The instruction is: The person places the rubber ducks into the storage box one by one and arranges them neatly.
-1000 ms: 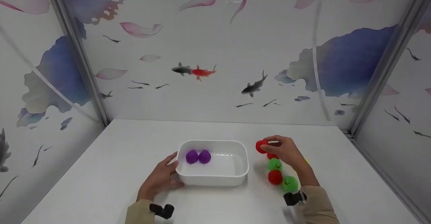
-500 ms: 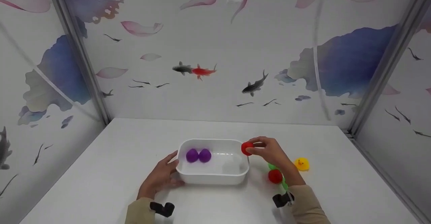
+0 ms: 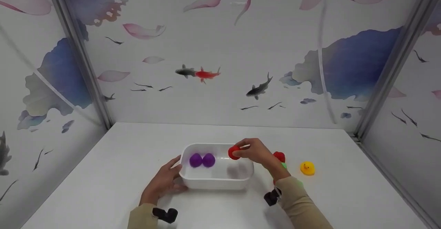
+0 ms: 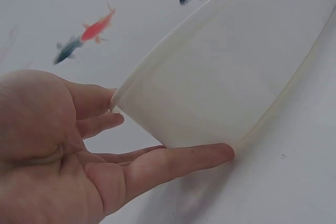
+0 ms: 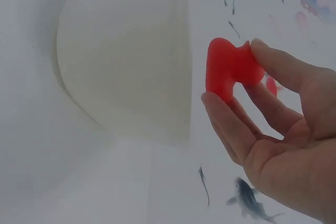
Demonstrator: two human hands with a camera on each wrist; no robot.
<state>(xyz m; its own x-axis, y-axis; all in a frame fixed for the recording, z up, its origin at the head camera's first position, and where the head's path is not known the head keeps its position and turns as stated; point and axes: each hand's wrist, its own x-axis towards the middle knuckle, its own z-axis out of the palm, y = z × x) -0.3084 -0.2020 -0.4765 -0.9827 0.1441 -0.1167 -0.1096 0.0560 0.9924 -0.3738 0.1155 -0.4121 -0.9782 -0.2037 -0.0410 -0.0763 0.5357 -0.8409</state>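
Observation:
My right hand [image 3: 256, 151] pinches a red rubber duck [image 3: 234, 152] between thumb and fingertips, above the right half of a white rectangular tub [image 3: 217, 184]. In the right wrist view the duck [image 5: 220, 66] appears side-on, level with the tub's rim. My left hand [image 3: 164, 178] holds the tub's left end. From the left wrist view, digits of that hand [image 4: 58, 156] meet the rim corner above and reach along the tub's lower edge below. Inside the tub, two purple round toys [image 3: 196, 160] sit side by side at the left.
Right of the tub, a yellow rubber duck [image 3: 307, 168] stands on the white table [image 3: 137, 146]. Nearer the tub, more red toys [image 3: 279, 156] and green toys [image 3: 284, 166] lie partly behind the right forearm. Printed panels [image 3: 220, 112] enclose the table at the back and sides.
My right hand has carried the red duck leftward from the toys beside the tub, across its right rim, to over its inside. The left hand has stayed at the tub's end.

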